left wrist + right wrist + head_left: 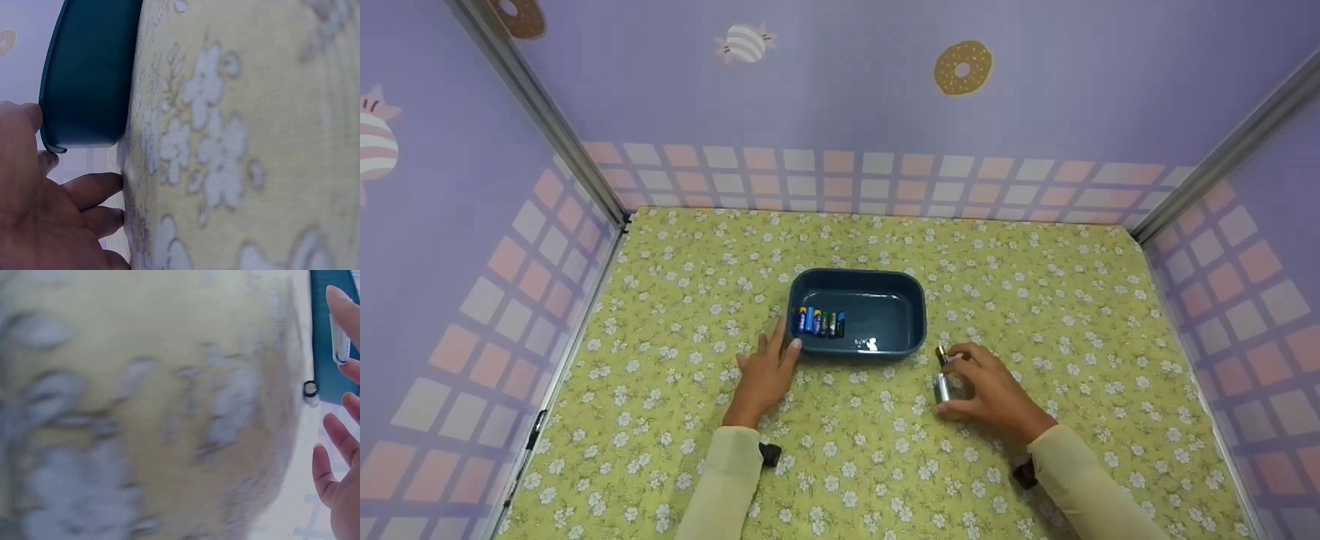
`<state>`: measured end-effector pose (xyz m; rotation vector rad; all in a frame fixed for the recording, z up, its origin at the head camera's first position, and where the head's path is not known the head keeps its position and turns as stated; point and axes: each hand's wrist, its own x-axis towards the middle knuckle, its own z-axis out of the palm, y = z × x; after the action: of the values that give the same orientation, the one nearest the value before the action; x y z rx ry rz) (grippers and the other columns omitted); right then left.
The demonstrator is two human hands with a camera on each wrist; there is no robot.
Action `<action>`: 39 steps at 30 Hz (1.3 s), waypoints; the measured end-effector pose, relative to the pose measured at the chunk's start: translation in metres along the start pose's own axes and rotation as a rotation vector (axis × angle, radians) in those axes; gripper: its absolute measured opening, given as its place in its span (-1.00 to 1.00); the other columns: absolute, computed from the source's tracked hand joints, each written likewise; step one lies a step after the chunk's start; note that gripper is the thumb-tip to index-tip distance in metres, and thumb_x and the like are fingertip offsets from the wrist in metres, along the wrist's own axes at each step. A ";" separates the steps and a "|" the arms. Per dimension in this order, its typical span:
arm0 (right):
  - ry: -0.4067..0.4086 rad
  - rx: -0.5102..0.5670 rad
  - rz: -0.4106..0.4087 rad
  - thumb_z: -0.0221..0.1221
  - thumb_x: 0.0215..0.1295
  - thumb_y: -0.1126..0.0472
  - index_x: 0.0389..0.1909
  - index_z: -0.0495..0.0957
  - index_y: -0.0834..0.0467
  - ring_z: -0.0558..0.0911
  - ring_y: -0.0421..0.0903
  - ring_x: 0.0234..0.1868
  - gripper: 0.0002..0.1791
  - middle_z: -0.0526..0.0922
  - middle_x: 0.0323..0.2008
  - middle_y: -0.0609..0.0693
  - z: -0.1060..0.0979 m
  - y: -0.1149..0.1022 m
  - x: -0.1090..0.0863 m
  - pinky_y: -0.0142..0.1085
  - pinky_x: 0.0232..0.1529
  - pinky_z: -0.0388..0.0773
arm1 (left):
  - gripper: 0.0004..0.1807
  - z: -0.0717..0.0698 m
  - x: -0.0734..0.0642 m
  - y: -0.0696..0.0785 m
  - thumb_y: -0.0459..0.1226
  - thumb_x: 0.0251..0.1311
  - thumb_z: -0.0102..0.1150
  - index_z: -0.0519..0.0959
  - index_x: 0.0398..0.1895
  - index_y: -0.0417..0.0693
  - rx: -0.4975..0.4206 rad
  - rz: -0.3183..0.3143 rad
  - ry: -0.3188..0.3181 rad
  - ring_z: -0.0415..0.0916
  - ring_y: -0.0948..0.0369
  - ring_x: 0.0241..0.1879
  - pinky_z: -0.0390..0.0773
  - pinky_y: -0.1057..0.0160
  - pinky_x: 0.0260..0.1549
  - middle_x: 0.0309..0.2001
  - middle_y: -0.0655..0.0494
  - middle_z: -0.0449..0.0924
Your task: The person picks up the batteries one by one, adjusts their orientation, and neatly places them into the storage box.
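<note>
A dark blue plastic box (857, 354) stands on the table. Inside it, at the left, several batteries (817, 321) lie side by side. My left hand (765, 375) rests against the box's near left corner, thumb at the rim and fingers fairly straight; in the left wrist view, fingertips (109, 219) reach the tablecloth. To the right of the box, my right hand (994, 390) pinches a silver battery (943, 388) between thumb and index finger, also seen as a pale battery (340, 340) in the right wrist view. Just beyond it is a black battery with a copper end (942, 355).
A yellow-green flowered cloth (675, 300) covers the table. Purple printed walls (847, 90) enclose the back and both sides, with metal posts (547, 112) at the corners. A small black object (537, 429) is at the left table edge.
</note>
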<state>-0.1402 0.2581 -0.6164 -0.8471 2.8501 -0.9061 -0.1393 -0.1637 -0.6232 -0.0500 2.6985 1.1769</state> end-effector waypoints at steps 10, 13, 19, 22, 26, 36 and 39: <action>0.101 -0.011 -0.123 0.53 0.02 -0.18 0.00 0.64 -0.08 0.52 -0.08 0.16 -0.45 0.50 0.24 0.04 -0.011 -0.015 0.035 -0.01 0.05 0.61 | -0.16 0.001 0.001 -0.002 0.42 0.45 -0.47 -0.29 0.68 0.45 0.013 0.011 0.007 -0.20 -0.24 0.62 -0.58 -0.50 0.39 0.64 -0.12 -0.04; 0.103 -0.008 -0.119 0.48 0.07 -0.24 0.01 0.61 -0.10 0.51 -0.05 0.20 -0.46 0.48 0.26 0.02 -0.015 -0.021 0.047 0.01 0.11 0.58 | -0.17 0.001 0.000 -0.002 0.42 0.45 -0.46 -0.28 0.68 0.46 0.011 0.013 0.015 -0.19 -0.24 0.62 -0.57 -0.50 0.39 0.64 -0.12 -0.04; 0.131 0.006 -0.110 0.43 0.11 -0.29 0.03 0.61 -0.07 0.50 0.03 0.25 -0.44 0.47 0.27 0.08 -0.024 -0.032 0.072 0.08 0.15 0.56 | -0.18 0.001 0.001 -0.002 0.42 0.45 -0.48 -0.28 0.67 0.48 0.012 0.013 0.017 -0.20 -0.22 0.62 -0.58 -0.50 0.39 0.63 -0.09 -0.01; 0.158 0.007 -0.124 0.43 0.10 -0.29 0.03 0.61 -0.05 0.50 0.05 0.29 -0.42 0.47 0.26 0.07 -0.028 -0.038 0.087 0.09 0.19 0.55 | -0.18 0.001 0.001 -0.002 0.42 0.45 -0.46 -0.28 0.67 0.49 0.008 0.009 0.017 -0.20 -0.21 0.63 -0.59 -0.49 0.39 0.64 -0.08 -0.01; 0.181 0.035 -0.141 0.45 0.08 -0.29 0.03 0.59 -0.03 0.49 0.03 0.29 -0.40 0.47 0.25 0.07 -0.032 -0.045 0.106 0.08 0.23 0.52 | -0.19 0.002 0.001 -0.001 0.39 0.47 -0.42 -0.27 0.67 0.47 0.004 0.004 0.019 -0.20 -0.20 0.63 -0.58 -0.49 0.39 0.63 -0.10 0.02; 0.131 0.093 -0.118 0.45 0.08 -0.31 0.06 0.56 0.00 0.51 -0.03 0.24 -0.35 0.44 0.26 0.01 -0.023 -0.064 0.150 0.01 0.21 0.54 | -0.18 0.000 0.001 -0.001 0.40 0.46 -0.44 -0.28 0.67 0.47 0.017 0.003 0.014 -0.20 -0.19 0.63 -0.56 -0.51 0.39 0.63 -0.12 0.02; 0.117 0.089 -0.121 0.45 0.08 -0.31 0.04 0.54 -0.01 0.54 -0.03 0.18 -0.35 0.43 0.24 -0.06 -0.017 -0.067 0.162 -0.03 0.16 0.56 | -0.18 0.001 0.001 -0.001 0.40 0.46 -0.44 -0.27 0.68 0.45 0.015 0.009 0.020 -0.19 -0.20 0.63 -0.55 -0.51 0.39 0.62 -0.13 0.03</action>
<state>-0.2488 0.1389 -0.5450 -0.9980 2.8551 -1.1234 -0.1401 -0.1640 -0.6247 -0.0483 2.7271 1.1646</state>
